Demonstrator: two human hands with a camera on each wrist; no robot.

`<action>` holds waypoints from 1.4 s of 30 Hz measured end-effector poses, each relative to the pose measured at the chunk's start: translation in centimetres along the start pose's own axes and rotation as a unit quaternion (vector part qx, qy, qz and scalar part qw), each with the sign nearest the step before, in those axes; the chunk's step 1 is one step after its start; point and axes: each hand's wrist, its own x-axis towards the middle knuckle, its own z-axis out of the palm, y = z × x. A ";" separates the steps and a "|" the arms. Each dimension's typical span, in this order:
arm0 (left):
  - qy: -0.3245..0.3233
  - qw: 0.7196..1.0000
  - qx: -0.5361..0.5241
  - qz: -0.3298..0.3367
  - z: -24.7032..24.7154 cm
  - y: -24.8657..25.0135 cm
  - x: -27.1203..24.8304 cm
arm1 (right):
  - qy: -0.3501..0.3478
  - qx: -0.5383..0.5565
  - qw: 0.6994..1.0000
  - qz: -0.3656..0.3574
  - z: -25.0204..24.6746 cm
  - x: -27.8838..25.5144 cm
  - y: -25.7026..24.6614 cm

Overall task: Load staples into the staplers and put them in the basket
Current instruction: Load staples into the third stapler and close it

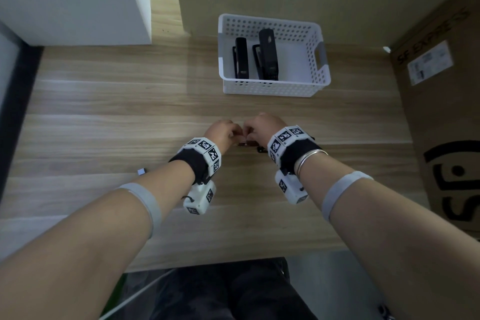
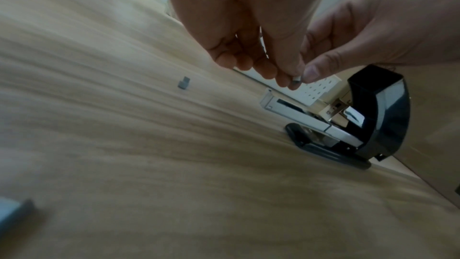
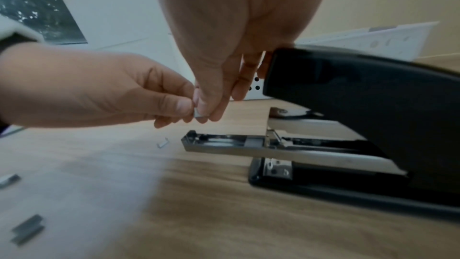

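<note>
A black stapler (image 3: 361, 101) stands on the wooden table with its metal staple tray (image 3: 224, 143) slid out to the left; the tray (image 2: 286, 109) also shows in the left wrist view. Just above the tray's end, my left hand (image 3: 184, 105) and right hand (image 3: 211, 109) together pinch a short strip of staples (image 3: 198, 114), also seen as the strip (image 2: 296, 79). In the head view my hands (image 1: 242, 132) hide most of the stapler (image 1: 249, 144). Farther back, a white perforated basket (image 1: 317, 80) holds two black staplers (image 1: 267, 54).
Loose staple pieces (image 3: 163, 143) and short strips (image 3: 28, 227) lie on the table to the left of the stapler. A large cardboard box (image 1: 441, 117) stands along the right side. A white cabinet (image 1: 78, 0) is at the back left.
</note>
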 end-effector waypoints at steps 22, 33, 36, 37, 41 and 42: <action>0.012 0.993 -0.116 -0.030 0.6 -0.3 -0.4 | 0.061 0.040 0.997 0.039 0.0 -1.6 0.3; 0.021 0.997 -0.064 -0.045 0.7 -1.7 -0.2 | 0.031 -0.115 0.993 0.015 0.7 -1.3 0.0; 0.025 0.997 -0.059 -0.044 0.5 -1.9 -0.2 | 0.027 -0.121 0.992 0.016 0.8 -1.2 -0.1; 0.027 0.997 -0.059 -0.043 0.4 -2.0 -0.2 | 0.028 -0.122 0.992 0.015 0.8 -1.1 -0.2; 0.037 0.997 -0.059 -0.042 0.0 -2.5 -0.1 | 0.030 -0.116 0.993 0.019 0.8 -1.1 -0.2; 0.041 0.997 -0.056 -0.043 -0.2 -2.6 0.0 | 0.030 -0.116 0.993 0.019 0.8 -1.1 -0.2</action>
